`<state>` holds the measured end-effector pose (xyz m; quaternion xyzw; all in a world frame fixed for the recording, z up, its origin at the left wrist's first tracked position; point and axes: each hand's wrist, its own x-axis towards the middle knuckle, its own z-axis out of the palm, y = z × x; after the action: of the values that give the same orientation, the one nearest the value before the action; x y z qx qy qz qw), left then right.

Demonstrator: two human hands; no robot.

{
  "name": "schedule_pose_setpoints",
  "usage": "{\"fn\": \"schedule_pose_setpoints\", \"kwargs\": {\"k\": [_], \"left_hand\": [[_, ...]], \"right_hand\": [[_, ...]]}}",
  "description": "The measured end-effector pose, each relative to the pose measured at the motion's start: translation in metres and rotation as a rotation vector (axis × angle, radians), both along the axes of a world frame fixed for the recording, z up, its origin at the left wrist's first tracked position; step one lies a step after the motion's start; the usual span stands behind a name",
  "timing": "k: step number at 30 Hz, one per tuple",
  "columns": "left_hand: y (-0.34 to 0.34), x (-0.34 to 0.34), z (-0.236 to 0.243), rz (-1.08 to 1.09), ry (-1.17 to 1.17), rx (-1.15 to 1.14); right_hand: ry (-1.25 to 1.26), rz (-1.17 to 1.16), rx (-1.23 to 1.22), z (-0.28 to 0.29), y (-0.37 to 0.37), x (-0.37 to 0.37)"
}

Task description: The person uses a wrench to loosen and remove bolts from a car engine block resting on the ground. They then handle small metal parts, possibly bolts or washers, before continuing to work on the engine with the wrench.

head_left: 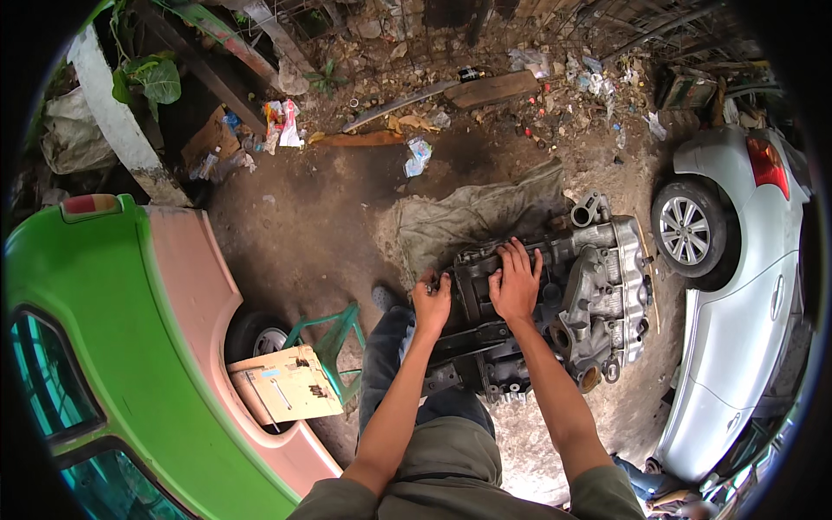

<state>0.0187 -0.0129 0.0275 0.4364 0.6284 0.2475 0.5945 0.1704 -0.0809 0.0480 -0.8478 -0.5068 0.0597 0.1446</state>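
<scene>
A large car engine (607,299) lies on the ground in front of me, with dark parts on its left and bare silver castings on its right. My right hand (517,284) rests on its dark upper part, fingers stretched out and spread. At the engine's left end is my left hand (432,305), its fingers curled together. A small dark thing seems to sit at those fingertips, too small to name. Beneath and beyond the engine spreads a crumpled grey-green cloth (472,217).
A green plastic stool (354,328) stands at my left, beside a cardboard piece (299,377) with tools on it. A green and pink car (130,286) flanks the left, a silver car (737,338) the right. Planks (498,89) and litter lie at the far side.
</scene>
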Motion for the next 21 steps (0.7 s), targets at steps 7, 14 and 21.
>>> {"fn": "schedule_pose_setpoints", "kwargs": {"k": [7, 14, 21], "left_hand": [[0.104, 0.004, -0.010, -0.547, 0.050, -0.313], [0.125, 0.041, -0.075, -0.614, 0.097, -0.659], [0.103, 0.028, -0.080, -0.364, 0.007, -0.461]], "right_hand": [[-0.021, 0.004, 0.010, -0.001, 0.000, 0.000], [-0.022, -0.002, -0.001, -0.002, 0.001, 0.000], [-0.022, 0.000, -0.006, -0.002, 0.000, 0.001]]}}
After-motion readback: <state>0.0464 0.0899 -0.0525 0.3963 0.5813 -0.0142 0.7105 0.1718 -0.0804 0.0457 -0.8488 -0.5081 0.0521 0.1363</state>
